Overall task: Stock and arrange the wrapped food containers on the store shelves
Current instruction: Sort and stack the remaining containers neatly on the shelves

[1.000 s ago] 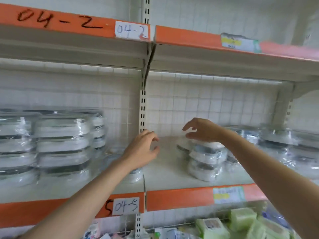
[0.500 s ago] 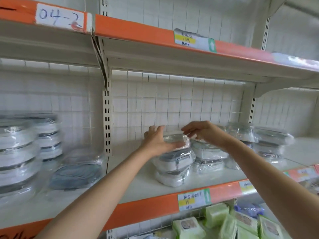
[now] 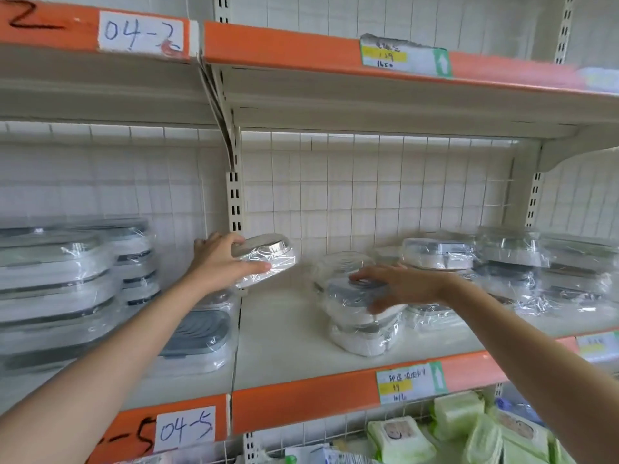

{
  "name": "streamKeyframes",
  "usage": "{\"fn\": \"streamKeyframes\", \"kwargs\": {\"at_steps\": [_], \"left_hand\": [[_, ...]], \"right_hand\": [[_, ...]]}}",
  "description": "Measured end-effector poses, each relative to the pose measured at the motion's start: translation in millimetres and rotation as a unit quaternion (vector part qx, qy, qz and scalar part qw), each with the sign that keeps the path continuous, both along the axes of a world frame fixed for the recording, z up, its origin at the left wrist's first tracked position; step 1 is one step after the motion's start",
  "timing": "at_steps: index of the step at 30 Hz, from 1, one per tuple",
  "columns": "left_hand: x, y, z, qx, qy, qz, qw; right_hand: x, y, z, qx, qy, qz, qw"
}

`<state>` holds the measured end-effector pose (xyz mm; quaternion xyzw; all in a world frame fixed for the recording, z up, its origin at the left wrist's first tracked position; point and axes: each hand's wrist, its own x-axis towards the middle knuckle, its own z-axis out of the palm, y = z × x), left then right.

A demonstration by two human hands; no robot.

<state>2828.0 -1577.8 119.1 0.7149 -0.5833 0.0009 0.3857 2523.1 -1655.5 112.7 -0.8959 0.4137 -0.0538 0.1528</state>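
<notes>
My left hand [image 3: 224, 259] grips a small wrapped container [image 3: 268, 257] with a silvery lid, lifted and tilted above the white shelf [image 3: 284, 339] near the upright post. My right hand [image 3: 398, 284] lies with spread fingers on top of a short stack of wrapped containers [image 3: 358, 326] in the middle of the shelf. More wrapped containers [image 3: 502, 266] are stacked behind and to the right of that stack. Tall stacks of larger rectangular wrapped containers [image 3: 60, 293] fill the left bay, with one flat grey-lidded container [image 3: 201, 333] in front of them.
An upper shelf [image 3: 335, 92] with an orange price strip hangs overhead. The slotted upright post [image 3: 234, 202] divides the two bays. Green wipe packs [image 3: 452, 430] fill the level below. Bare shelf surface lies between the post and the middle stack.
My left hand has lifted the top small container off the middle stack and carried it left toward the post. My right hand has dropped onto the remaining stack. The view shifted slightly.
</notes>
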Motion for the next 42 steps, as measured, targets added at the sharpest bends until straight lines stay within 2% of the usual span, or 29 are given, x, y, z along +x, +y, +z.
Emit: {"fn": "streamKeyframes", "kwargs": {"at_steps": [3, 7, 10, 12, 14, 17, 21, 27, 32, 34, 38, 42], "left_hand": [[16, 12, -19, 0.032, -0.011, -0.018, 0.999], [17, 19, -42, 0.057, -0.061, -0.059, 0.995], [17, 19, -42, 0.048, -0.063, -0.070, 0.994], [19, 19, -39, 0.033, -0.058, -0.069, 0.995], [24, 19, -36, 0.008, -0.054, -0.050, 0.997], [36, 20, -31, -0.020, -0.028, -0.013, 0.999], [52, 20, -26, -0.040, -0.012, 0.010, 0.999], [72, 22, -7, -0.097, 0.060, 0.022, 0.993], [87, 26, -2, -0.069, 0.070, 0.025, 0.995], [89, 29, -4, -0.053, 0.077, 0.015, 0.995], [83, 33, -15, 0.004, 0.043, -0.021, 0.999], [55, 26, -28, 0.031, -0.031, -0.077, 0.996]], "right_hand": [[9, -1, 0, -0.134, 0.064, -0.058, 0.987], [21, -1, 7, -0.177, 0.147, -0.107, 0.967], [42, -7, 18, -0.168, 0.122, -0.131, 0.969], [59, -21, 20, -0.166, 0.037, -0.135, 0.976], [71, -36, 22, -0.141, 0.009, -0.148, 0.979], [87, -53, 21, -0.085, 0.051, -0.139, 0.985], [112, -66, 11, -0.134, 0.140, -0.118, 0.974], [111, -80, 7, -0.034, 0.119, -0.119, 0.985], [106, -99, 2, -0.065, 0.128, -0.169, 0.975], [107, -103, -3, -0.064, 0.113, -0.157, 0.979], [108, -106, -6, -0.022, 0.060, -0.145, 0.987], [107, -106, -2, -0.078, 0.057, -0.150, 0.984]]}}
